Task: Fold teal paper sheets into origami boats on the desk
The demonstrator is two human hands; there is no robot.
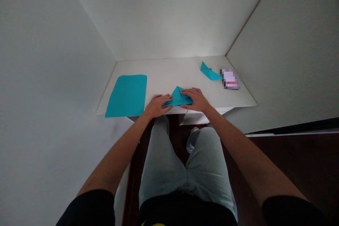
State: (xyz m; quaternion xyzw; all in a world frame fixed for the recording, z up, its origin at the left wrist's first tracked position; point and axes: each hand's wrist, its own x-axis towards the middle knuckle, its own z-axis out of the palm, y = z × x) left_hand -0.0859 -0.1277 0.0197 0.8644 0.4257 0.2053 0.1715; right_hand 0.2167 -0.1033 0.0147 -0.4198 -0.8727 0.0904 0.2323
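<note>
A piece of blue paper (pixel 177 98), folded into a triangle with a band along its bottom, lies at the front edge of the white table. My left hand (pixel 159 105) grips its left corner, fingers on top and thumb at the near side. On the right part of the paper rests my right hand (pixel 195 99), its fingers over the slanted side and its thumb by the bottom edge. Both hands partly cover the paper's corners.
Flat blue sheets (pixel 127 94) lie at the left, overhanging the front edge of the white table (pixel 169 72). A folded blue paper boat (pixel 210 72) sits at the back right, beside a pixelated phone-like object (pixel 230 79). Walls enclose the table's back and sides.
</note>
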